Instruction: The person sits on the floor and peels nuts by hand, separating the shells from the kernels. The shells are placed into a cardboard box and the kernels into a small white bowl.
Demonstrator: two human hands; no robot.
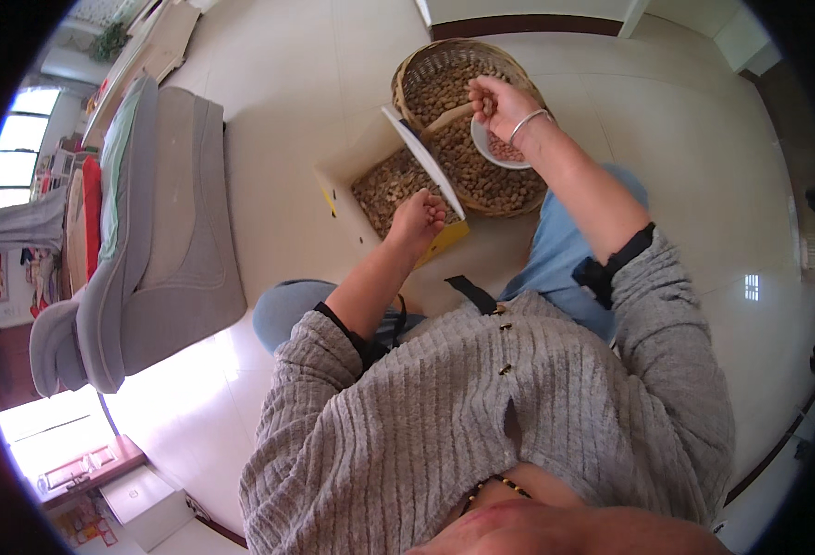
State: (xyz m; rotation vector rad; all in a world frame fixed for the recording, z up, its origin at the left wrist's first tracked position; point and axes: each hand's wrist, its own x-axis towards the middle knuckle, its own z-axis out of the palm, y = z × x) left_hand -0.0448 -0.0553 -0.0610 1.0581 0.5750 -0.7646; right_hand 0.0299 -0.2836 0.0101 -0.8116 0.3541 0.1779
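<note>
My right hand is raised over a round wicker basket, its curled fingers around what look like peanuts in the shell. Many unshelled peanuts fill the basket, which has a handle across its middle. Within the basket sits a white bowl of pink peanut kernels, partly hidden by my right wrist. My left hand is curled above an open cardboard box with broken peanut shells in it. Whether anything is inside the left fist is hidden.
The box's upright flap stands between box and basket. My bent knees flank the two containers. To the left, a grey sofa rests on the tiled floor. A white cabinet or wall base lies beyond the basket.
</note>
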